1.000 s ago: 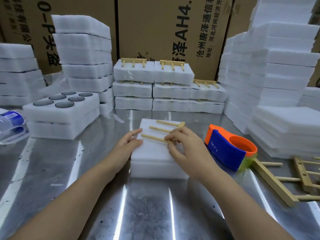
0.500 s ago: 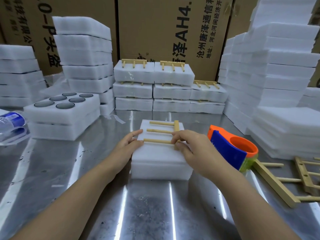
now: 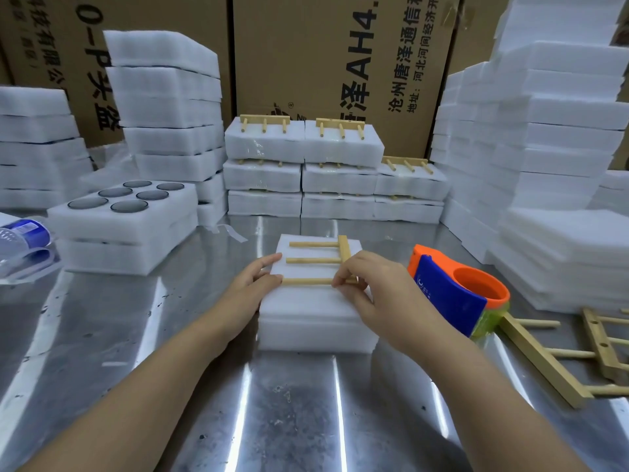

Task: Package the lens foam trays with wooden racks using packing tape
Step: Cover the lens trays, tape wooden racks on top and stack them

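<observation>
While our left hand point(image 3: 253, 289) lies with straight fingers against the left edge of the foam tray stack point(image 3: 313, 321), fingertips meeting the dowel ends, our right hand point(image 3: 377, 294) pinches the nearest dowel of the wooden rack point(image 3: 316, 260). That rack lies flat on top of the stack, and our right hand hides the near end of its crossbar. Just right of the stack sits the tape dispenser point(image 3: 452, 298), close by our right wrist; further right, spare racks point(image 3: 544, 356) lie on the surface point(image 3: 299, 420). Behind the stack stand taped bundles point(image 3: 306, 172); to its left, a lens tray point(image 3: 126, 212) and a bottle point(image 3: 20, 236).
</observation>
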